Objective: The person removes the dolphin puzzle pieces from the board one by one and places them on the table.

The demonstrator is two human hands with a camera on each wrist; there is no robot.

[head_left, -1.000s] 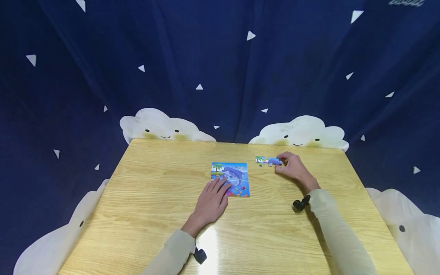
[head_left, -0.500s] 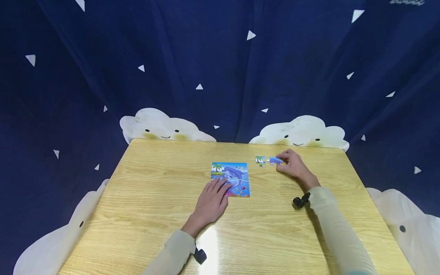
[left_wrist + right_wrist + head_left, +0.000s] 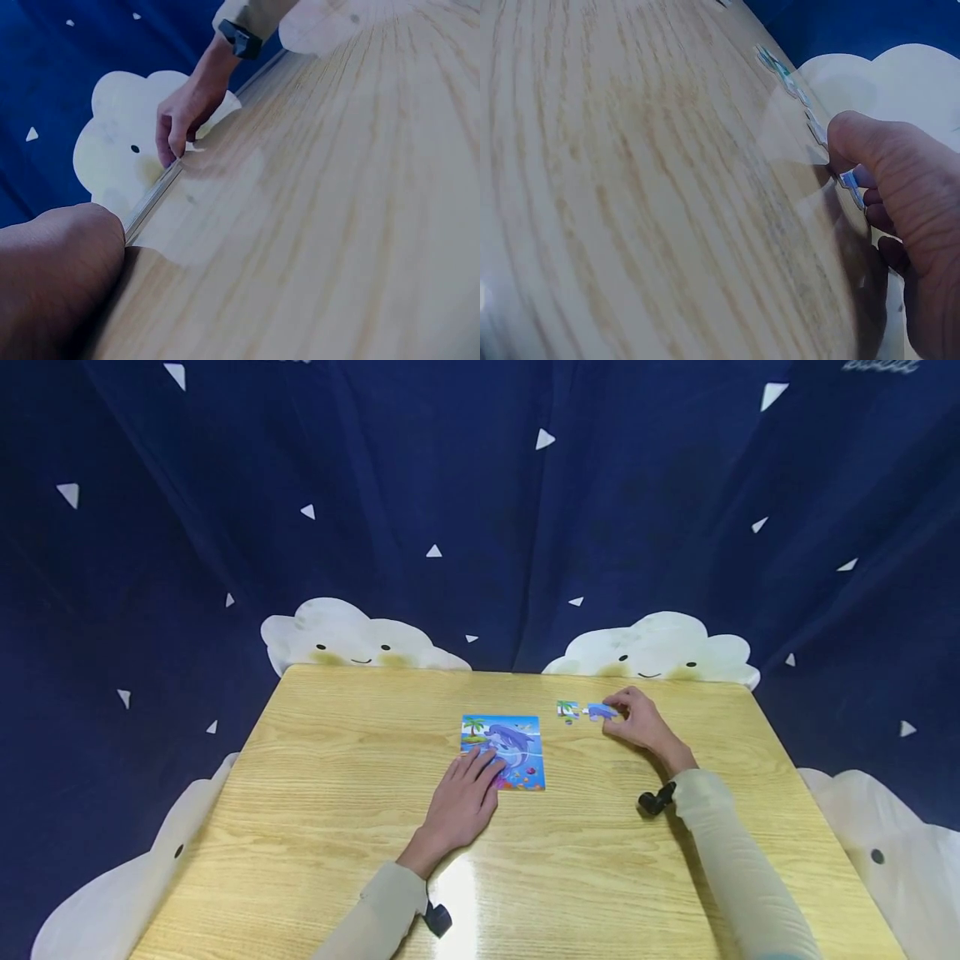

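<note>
My left hand rests with extended fingers on the lower left of a square dolphin picture, covering that corner. Further right and farther back, my right hand pinches a blue puzzle piece showing part of a dolphin, flat at the tabletop. Left of it, a puzzle piece with a palm tree lies on the wood, a narrow gap between the two. In the right wrist view the thumb covers part of the held piece. The left wrist view shows only the heel of my left hand.
The wooden table spreads around both hands. Behind its far edge hangs a dark blue curtain with white triangles and clouds. A small black camera is strapped to each wrist, the right one close above the table.
My right hand has drawn the dolphin piece slightly to the right, away from the palm tree piece, then held still. My left hand has stayed on the picture.
</note>
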